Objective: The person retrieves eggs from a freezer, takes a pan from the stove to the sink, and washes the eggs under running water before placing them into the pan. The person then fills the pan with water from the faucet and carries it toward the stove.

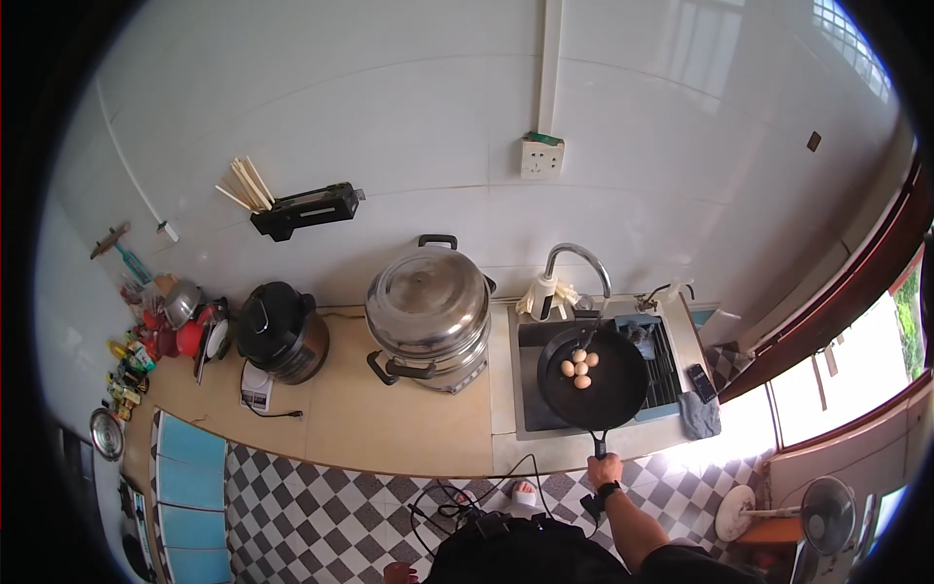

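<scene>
My right hand [604, 469] is closed around the handle of a black frying pan [613, 389]. The pan is over the sink [530, 389], below the curved tap [579, 249]. Several brown eggs [581, 358] lie grouped in the pan, left of its middle. A thin streak below the tap's mouth may be water, but I cannot make it out surely. Low at the bottom edge, my left hand [400, 572] hangs beside my body, away from the counter. Most of it is cut off, so its finger position is unclear.
A large steel steamer pot [428, 302] stands left of the sink, then a dark electric cooker [282, 336] and a small white scale [256, 386]. A grey cloth [700, 417] and a phone [701, 382] lie at the right edge. Black cables [457, 501] hang near my feet.
</scene>
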### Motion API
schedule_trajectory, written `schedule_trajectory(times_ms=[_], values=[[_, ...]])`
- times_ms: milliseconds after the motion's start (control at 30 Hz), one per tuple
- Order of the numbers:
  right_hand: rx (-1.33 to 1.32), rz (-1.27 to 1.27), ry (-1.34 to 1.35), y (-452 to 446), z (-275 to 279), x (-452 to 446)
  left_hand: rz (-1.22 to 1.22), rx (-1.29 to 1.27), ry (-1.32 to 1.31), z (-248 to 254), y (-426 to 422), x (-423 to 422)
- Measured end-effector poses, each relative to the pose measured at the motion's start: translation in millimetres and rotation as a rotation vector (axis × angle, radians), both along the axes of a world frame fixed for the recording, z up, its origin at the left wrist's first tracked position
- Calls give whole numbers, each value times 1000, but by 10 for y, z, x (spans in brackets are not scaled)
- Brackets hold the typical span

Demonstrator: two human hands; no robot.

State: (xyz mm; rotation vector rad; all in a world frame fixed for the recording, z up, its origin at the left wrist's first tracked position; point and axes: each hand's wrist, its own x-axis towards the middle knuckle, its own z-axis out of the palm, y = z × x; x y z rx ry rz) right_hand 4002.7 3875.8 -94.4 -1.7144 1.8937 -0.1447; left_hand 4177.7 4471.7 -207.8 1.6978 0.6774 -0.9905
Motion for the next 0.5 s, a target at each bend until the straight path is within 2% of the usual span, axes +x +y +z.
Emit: schedule_trajectory(times_ms=[200,267,333,367,433,500], values=[[31,-6,13,-49,-70,17,-152,70,25,-54,21,110],[17,-7,9,-82,-135,-13,-120,19,-1,-64,8,84],[99,26,-18,-131,-151,-55,-85,-35,-28,-73,-34,64],[178,-4,-93,-87,227,52,-99,-24,-25,-83,-49,56],[216,-19,-112,-119,99,8,-111,-18,-23,-105,-92,40],[322,-9,-142,-178,-33,-28,-575,155,-199,-135,-96,47]])
